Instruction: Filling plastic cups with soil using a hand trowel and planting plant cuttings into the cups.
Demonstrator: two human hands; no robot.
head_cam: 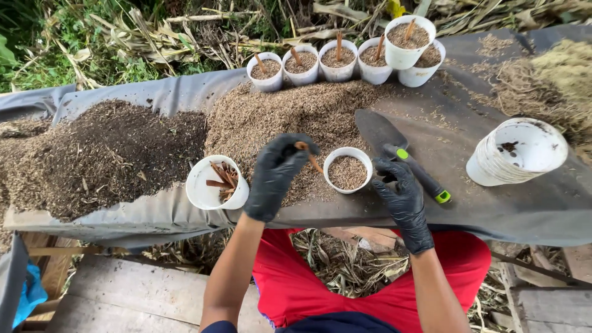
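Care with the angle matters here: the left hand [275, 176], in a black glove, pinches a short brown stick cutting [310, 157] just above the small white plastic cup of pale husk mix [348, 170] near the table's front edge. Better set upright, dead centre. The right hand [402, 196], fingers loosely curled and empty, rests beside the cup.

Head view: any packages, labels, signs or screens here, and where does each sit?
No labels, signs or screens show.
Stack of empty cups: lying at the right, round, white.
Cup of sticks: beside the left hand, white, brown sticks.
Filled cup: next to the right hand, white, brown mix.
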